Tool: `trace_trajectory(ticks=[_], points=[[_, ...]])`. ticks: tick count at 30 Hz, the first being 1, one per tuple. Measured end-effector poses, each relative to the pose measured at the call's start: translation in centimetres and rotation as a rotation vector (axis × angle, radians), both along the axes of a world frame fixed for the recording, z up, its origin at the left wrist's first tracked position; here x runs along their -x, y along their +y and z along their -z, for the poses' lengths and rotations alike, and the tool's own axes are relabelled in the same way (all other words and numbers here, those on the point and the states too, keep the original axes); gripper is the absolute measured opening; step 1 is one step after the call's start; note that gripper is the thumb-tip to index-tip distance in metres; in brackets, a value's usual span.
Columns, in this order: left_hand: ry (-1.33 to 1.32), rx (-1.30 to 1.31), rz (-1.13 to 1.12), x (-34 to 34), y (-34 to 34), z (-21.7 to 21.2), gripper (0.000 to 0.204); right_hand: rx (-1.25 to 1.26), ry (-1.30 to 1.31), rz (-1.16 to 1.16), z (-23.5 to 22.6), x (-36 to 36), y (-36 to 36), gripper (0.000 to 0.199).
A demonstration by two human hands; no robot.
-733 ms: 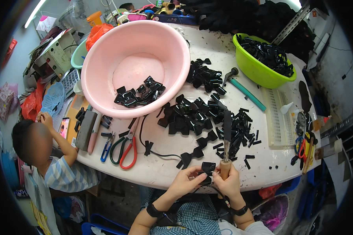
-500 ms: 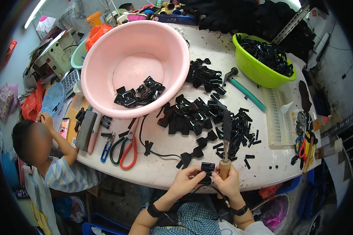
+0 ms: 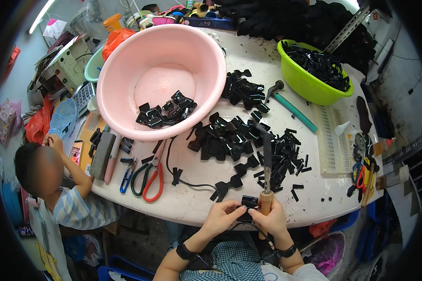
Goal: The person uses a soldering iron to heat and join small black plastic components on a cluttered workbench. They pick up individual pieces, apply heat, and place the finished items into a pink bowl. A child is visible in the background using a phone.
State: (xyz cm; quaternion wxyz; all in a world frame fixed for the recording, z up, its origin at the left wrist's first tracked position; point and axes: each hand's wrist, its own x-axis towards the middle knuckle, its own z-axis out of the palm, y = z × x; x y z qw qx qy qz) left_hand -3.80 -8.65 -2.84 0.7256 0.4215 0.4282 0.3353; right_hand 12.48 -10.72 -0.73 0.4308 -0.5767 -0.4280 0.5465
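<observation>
Near the front edge of the table, my left hand [image 3: 220,216] pinches a glossy black bow [image 3: 250,201] between thumb and fingers. The thumb of my right hand [image 3: 274,221] touches the same bow. In that right hand is a soldering iron [image 3: 266,202] with a wooden handle, standing upright with its dark metal end pointing away from me. Its cord runs below my hands. Just beyond my left hand lie loose black bows [image 3: 228,188], with a larger heap of bows [image 3: 225,140] behind them. A pile of short black strips [image 3: 286,154] spreads to the right of the iron.
A big pink basin [image 3: 206,56] with some bows stands at left; a green basin [image 3: 309,96] full of black pieces is far right. Scissors [image 3: 155,180], blue snips [image 3: 127,177] and a teal-handled tool [image 3: 295,112] lie about. Another person [image 3: 75,201] sits at the left edge.
The soldering iron has shifted slightly left and its metal end leans a little more to the left. My right hand has moved slightly left with it; my left hand is almost still.
</observation>
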Motion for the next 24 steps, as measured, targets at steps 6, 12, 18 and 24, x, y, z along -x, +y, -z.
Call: trace_trajectory(ticks=[6,12,18,24], points=[[0.08,-0.037,0.065,0.4,0.5,-0.8,0.019,0.088,0.042,0.048,0.2,0.3,0.0,0.026],[-0.179,0.136,-0.034,-0.7,0.9,0.3,0.014,-0.045,0.044,0.122,0.9,0.2,0.2,0.029],[-0.058,0.046,0.018,-0.5,1.6,-0.5,0.016,-0.014,0.02,0.114,-0.1,0.3,0.4,0.027],[0.005,-0.224,-0.052,-1.1,1.2,0.0,0.015,-0.094,-0.184,0.178,1.7,0.2,0.0,0.025]])
